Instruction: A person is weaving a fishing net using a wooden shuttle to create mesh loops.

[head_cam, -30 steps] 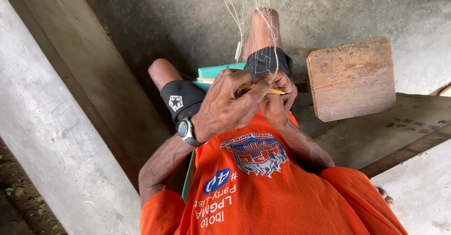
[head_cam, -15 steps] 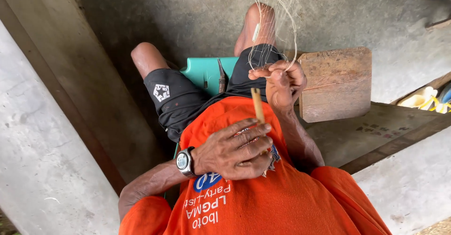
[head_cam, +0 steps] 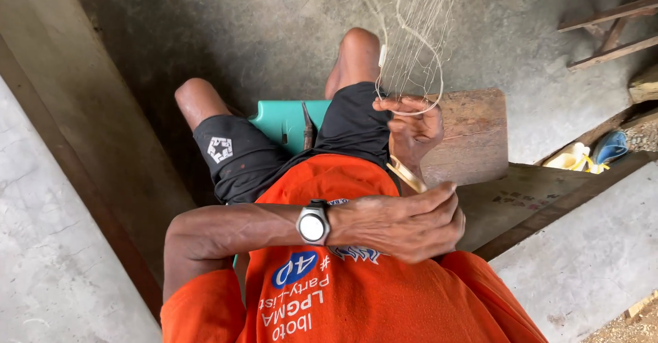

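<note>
From the head view, my right hand was curled, fingers pinching a loop of fine fishing net that hung above my knee. My left hand lay across my orange shirt, closed loosely on a slim yellowish netting needle. The mesh looked light, limp and easily snagged; I judged it best held at a knot.

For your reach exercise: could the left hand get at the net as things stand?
Probably yes: the left hand lies just below the right hand, which holds the net; nothing blocks it.
</note>
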